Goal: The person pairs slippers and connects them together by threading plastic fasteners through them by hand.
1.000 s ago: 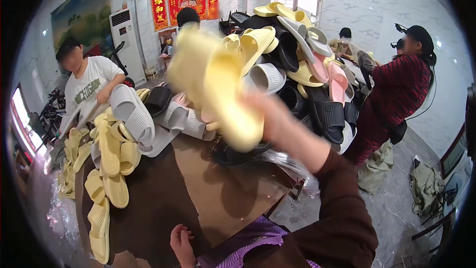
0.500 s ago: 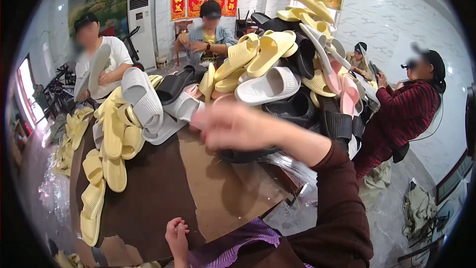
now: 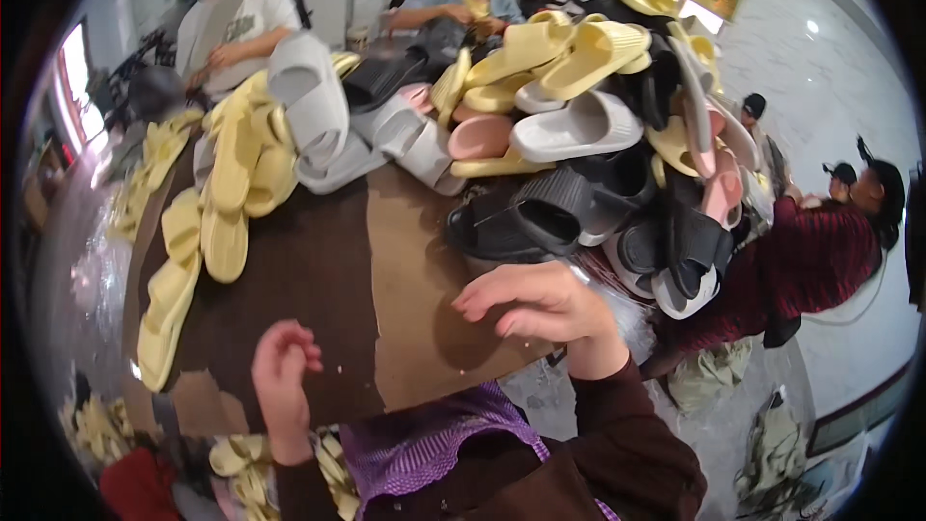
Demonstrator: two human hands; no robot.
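Observation:
My right hand (image 3: pixel 540 304) hovers above the tan cardboard part of the table, its thumb and fingers apart with nothing between them. A pair of black slides (image 3: pixel 521 217) lies just beyond it at the near edge of a big slipper pile. Over the dark brown tabletop (image 3: pixel 309 270), my left hand (image 3: pixel 285 367) is raised, fingers loosely curled and holding nothing visible. Yellow slides (image 3: pixel 227 193) are strung along the table's left side. Grey slides (image 3: pixel 415 145) and a white slide (image 3: pixel 579 125) sit in the pile, with pink ones (image 3: pixel 479 137) among them.
Two people (image 3: pixel 241 29) (image 3: pixel 463 5) are at work across the table. Another in a striped red top (image 3: pixel 781 251) stands at the right, with others behind. Bundled cloth sacks (image 3: pixel 714 376) lie on the floor. More yellow slippers (image 3: pixel 246 468) are below the near edge.
My right hand has drawn back from the pile toward me. My left hand has come up over the table. The view has shifted, and the pile appears farther right.

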